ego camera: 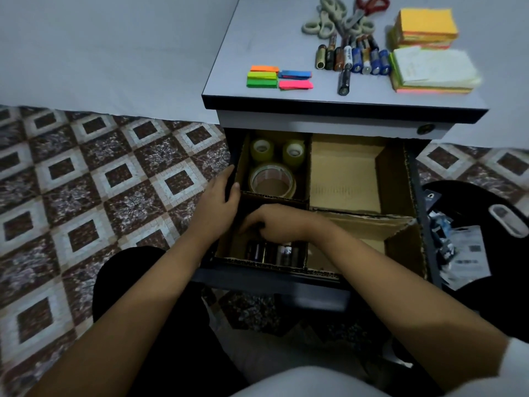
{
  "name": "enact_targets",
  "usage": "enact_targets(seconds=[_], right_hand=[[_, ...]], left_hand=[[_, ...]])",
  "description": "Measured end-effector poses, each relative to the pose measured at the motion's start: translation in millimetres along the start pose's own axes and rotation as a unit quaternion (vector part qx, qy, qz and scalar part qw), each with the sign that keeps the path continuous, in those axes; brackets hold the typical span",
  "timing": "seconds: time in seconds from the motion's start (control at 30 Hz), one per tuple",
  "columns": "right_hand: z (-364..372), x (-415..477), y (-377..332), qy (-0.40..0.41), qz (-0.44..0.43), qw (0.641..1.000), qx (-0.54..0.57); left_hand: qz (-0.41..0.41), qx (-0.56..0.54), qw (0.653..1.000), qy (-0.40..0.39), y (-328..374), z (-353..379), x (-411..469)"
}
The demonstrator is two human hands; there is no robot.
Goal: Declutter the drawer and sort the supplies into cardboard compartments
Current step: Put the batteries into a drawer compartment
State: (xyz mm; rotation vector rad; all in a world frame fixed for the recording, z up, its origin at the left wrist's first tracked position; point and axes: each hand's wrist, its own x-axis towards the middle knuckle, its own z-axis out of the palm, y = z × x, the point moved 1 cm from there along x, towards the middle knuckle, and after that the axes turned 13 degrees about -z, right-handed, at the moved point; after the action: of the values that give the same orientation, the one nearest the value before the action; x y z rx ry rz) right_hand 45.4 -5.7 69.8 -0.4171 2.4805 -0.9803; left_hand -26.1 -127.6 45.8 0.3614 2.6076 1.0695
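The drawer (257, 277) stood pulled open in the middle of the frame, lined with cardboard walls that split it into four compartments. The upper-left compartment (243, 164) held three tape rolls (272, 181): two small ones side by side at the back and a wide one lying flat in front of them. The lower-left compartment (229, 247) held a row of batteries (272, 252) lying against its near wall; their labels were too dark to read. The upper-right compartment (343, 173) and lower-right compartment (400, 247) showed only brown cardboard.

The left hand (221, 196) gripped the drawer's left wall, thumb inside and fingers outside. The right hand (274, 223) reached into the lower-left compartment with its fingers curled downward; whether they held anything could not be told.

On the surface (257, 38) above lay loose batteries (355, 60) in a cluster, their brand print blurred, with scissors (343, 18) piled just behind them. To the right sat two stacks of sticky notes (426, 24), the nearer one topped by white paper with faint, unreadable writing. Neon page flags (263, 76) lay to the left of the loose batteries. At the right edge of the frame a dark bin (463, 196) held crumpled packaging, its print too small to read.
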Motion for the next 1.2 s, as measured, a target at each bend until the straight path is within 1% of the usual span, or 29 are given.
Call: enact_targets(seconds=[0.13, 0.23, 0.3, 0.37, 0.43, 0.47, 0.57, 0.63, 0.8, 0.9, 0.97, 1.03, 1.13, 1.2], right_hand=[[-34, -35, -19, 0.084, 0.002, 0.996, 0.039], [-69, -67, -30, 0.191, 0.014, 0.98, 0.056], [-97, -84, -30, 0.28, 0.046, 0.955, 0.09], [-124, -93, -27, 0.358, 0.082, 0.921, 0.127], [-151, -99, -25, 0.419, 0.105, 0.893, 0.125], [-163, -100, -24, 0.435, 0.116, 0.885, 0.118], [-190, -91, -12, 0.443, 0.172, 0.878, 0.057], [-201, -83, -5, 0.428, 0.208, 0.879, 0.01], [-210, -66, -4, 0.379, 0.246, 0.891, -0.047], [-211, -63, -6, 0.34, 0.265, 0.9, -0.064], [-212, -63, -6, 0.339, 0.27, 0.9, -0.045], [-212, -64, -3, 0.353, 0.27, 0.896, 0.024], [-215, -72, 1, 0.384, 0.263, 0.88, 0.095], [-217, -81, 2, 0.403, 0.255, 0.87, 0.126]], left_hand=[[0.02, 0.045, 0.999, 0.019, 5, -3, -1], [0.056, 0.065, 0.993, 0.075, 18, -12, 1], [0.098, 0.063, 0.987, 0.111, 34, -20, 6], [0.145, 0.073, 0.976, 0.145, 54, -28, 14], [0.171, 0.064, 0.972, 0.145, 83, -36, 21], [0.18, 0.061, 0.972, 0.138, 98, -39, 25], [0.205, 0.044, 0.967, 0.146, 139, -46, 37], [0.193, 0.023, 0.973, 0.126, 165, -50, 46], [0.099, 0.049, 0.994, 0.021, 216, -51, 77], [0.032, 0.072, 0.995, -0.054, 236, -48, 93], [0.006, 0.073, 0.995, -0.07, 246, -46, 103], [-0.003, 0.083, 0.994, -0.066, 253, -43, 112], [-0.012, 0.103, 0.993, -0.063, 260, -34, 120], [-0.014, 0.136, 0.989, -0.055, 261, -25, 121]])
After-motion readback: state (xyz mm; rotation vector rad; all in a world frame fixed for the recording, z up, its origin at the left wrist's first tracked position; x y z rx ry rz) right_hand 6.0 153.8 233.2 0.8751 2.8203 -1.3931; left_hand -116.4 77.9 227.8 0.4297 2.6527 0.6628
